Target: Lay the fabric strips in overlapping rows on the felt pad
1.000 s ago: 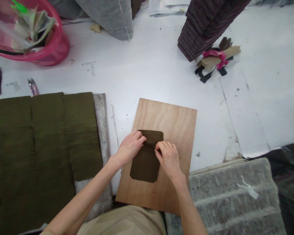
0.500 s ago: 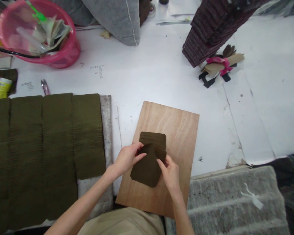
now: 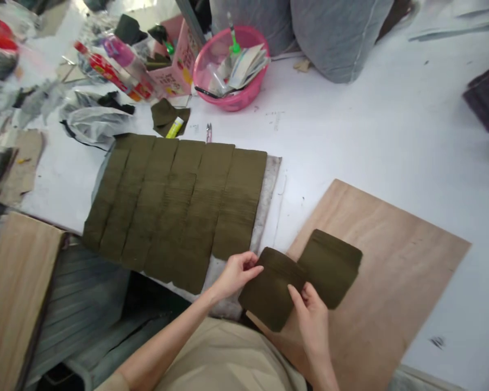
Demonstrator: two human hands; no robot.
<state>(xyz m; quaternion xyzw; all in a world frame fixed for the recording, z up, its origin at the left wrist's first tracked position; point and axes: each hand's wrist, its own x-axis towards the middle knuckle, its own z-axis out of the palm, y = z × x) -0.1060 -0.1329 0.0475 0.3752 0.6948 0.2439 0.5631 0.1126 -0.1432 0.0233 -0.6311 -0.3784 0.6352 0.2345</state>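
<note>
Between my two hands is an olive-green fabric piece with clipped lower corners, raised and tilted above the board's left edge. My left hand pinches its upper left edge. On its right edge, the thumb and fingers of my right hand are closed. Behind it, another olive fabric piece or small stack lies on the plywood board, partly covered by the held one. To the left, overlapping rows of matching olive fabric pieces cover a grey padded mat.
A pink basin with papers and a pen stands at the back, beside grey stuffed sacks. Thread snips and a yellow tube lie behind the rows. Bottles and plastic bags clutter the far left.
The view has swung left. My hands have lifted an olive fabric piece off the one on the board and carried it left, toward the rows.
</note>
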